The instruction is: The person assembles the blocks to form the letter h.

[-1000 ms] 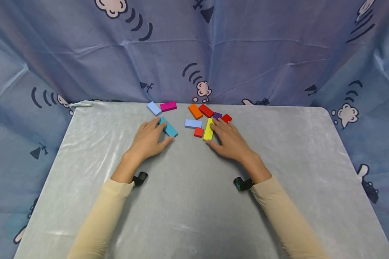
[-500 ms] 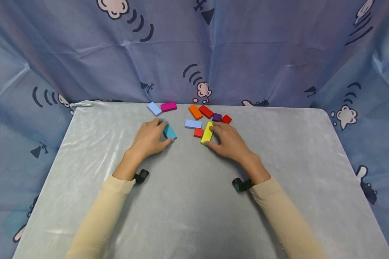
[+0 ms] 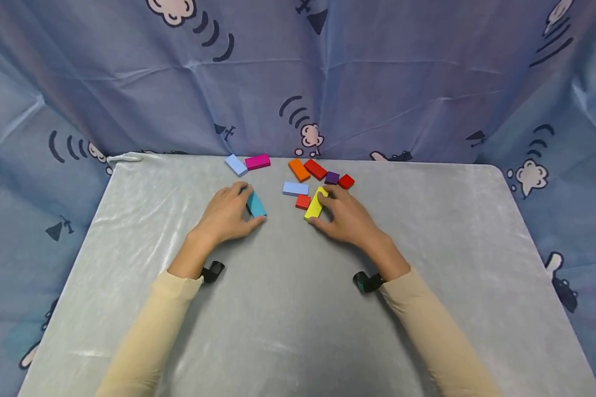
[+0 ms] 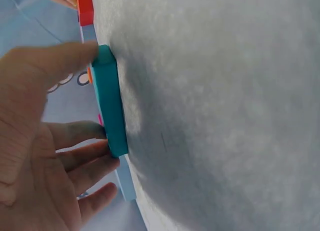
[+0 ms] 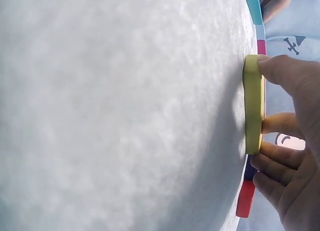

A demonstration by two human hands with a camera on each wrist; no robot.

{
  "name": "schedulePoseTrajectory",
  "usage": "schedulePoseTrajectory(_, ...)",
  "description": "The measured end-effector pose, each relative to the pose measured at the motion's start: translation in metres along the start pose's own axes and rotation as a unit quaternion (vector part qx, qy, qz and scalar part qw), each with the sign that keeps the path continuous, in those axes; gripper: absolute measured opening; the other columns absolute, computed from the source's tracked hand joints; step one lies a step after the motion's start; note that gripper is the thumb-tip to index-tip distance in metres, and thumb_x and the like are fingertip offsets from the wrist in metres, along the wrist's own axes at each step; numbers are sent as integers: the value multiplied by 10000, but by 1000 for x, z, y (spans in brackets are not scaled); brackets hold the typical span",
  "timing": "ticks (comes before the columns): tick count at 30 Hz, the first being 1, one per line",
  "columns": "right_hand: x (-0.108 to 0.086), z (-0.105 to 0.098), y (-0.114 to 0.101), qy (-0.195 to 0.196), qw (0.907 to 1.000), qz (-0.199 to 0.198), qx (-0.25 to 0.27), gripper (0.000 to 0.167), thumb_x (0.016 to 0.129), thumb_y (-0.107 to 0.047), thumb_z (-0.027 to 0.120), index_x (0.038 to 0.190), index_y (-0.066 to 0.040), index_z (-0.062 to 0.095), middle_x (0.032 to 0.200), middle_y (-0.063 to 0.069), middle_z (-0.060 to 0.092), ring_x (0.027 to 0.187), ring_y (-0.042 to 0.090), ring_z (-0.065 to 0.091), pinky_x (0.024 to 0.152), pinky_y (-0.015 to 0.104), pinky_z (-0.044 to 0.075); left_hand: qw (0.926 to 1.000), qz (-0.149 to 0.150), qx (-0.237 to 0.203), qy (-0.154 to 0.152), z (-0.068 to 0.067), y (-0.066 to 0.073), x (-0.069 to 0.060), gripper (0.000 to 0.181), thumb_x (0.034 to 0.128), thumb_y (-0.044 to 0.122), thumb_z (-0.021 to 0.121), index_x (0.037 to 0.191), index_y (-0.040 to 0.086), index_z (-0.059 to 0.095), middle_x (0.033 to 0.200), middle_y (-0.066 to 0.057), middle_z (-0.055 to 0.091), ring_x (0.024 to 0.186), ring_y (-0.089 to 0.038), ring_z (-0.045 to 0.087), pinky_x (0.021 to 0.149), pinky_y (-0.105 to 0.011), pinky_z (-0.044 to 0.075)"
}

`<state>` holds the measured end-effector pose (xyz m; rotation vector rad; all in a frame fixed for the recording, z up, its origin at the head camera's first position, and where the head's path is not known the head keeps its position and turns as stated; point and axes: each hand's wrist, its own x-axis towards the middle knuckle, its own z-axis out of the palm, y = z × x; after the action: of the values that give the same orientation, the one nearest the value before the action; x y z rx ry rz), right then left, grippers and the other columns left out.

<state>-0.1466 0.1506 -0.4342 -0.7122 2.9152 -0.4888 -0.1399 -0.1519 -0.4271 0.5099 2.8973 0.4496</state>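
Note:
My left hand (image 3: 224, 216) pinches a teal block (image 3: 256, 205) lengthwise on the left side of the group. In the left wrist view the thumb is at one end of that teal block (image 4: 110, 106) and the fingers are at the other. On the right, a yellow block (image 3: 315, 205) is held the same way by my right hand (image 3: 349, 216), as the right wrist view shows with the yellow block (image 5: 253, 106) between thumb and fingertips. Both blocks lie low at the cloth. A small red block (image 3: 303, 202) sits just left of the yellow one.
Behind my left hand lie a light blue block (image 3: 235, 165) and a magenta block (image 3: 257, 161). Between and behind the hands are another light blue block (image 3: 295, 188), an orange block (image 3: 299, 170), a red block (image 3: 315, 169), a purple block (image 3: 331, 178) and a small red block (image 3: 346, 181). The grey tablecloth (image 3: 288, 309) meets a patterned curtain (image 3: 387, 82).
The yellow block has slid toward me and left, tilting more, as the right hand's thumb and fingers closed on its ends. The teal block has turned and shifted slightly left and nearer in the left hand.

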Motion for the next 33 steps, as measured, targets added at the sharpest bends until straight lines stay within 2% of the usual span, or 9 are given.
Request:
schedulePoseTrajectory(4,0,-2,0,-80,10000,23,55,730,928,-449,800,1466,6,610,1565,235,523,1459,396,507,1274,533,430,10000,-46,-30,-50,-1,2,1,831,975,475,721,1552,-63,460,1614,-240,474,1476,-414,500,1277,-556,408)
schedulePoseTrajectory(10,-1,-3,0,-102,9997,202,32,729,918,-456,810,1457,-4,622,1573,224,524,1472,390,498,1271,538,433,9998,122,-80,141,3,1,-2,846,936,489,761,1524,-59,497,1551,-240,536,1413,-403,548,1232,-556,458)
schedulePoseTrajectory(20,3,-3,0,-209,9995,223,88,717,916,-456,810,1445,-6,636,1571,225,515,1459,396,495,1252,551,454,9992,145,-274,260,5,2,-14,874,897,532,791,1520,-20,525,1506,-207,570,1305,-406,618,1147,-550,528)
schedulePoseTrajectory(24,3,-2,2,-205,9995,209,88,705,909,-449,820,1427,-3,651,1560,227,526,1446,400,509,1242,554,465,9985,284,-352,299,5,3,-27,872,886,548,800,1510,-7,550,1493,-183,588,1330,-382,612,1162,-542,522)
schedulePoseTrajectory(33,3,1,1,-124,9993,234,244,733,910,-449,819,1457,-3,623,1576,225,512,1457,399,503,1251,553,453,9967,556,-418,425,7,3,-67,871,879,531,816,1510,-11,557,1495,-155,589,1360,-364,603,1163,-549,518)
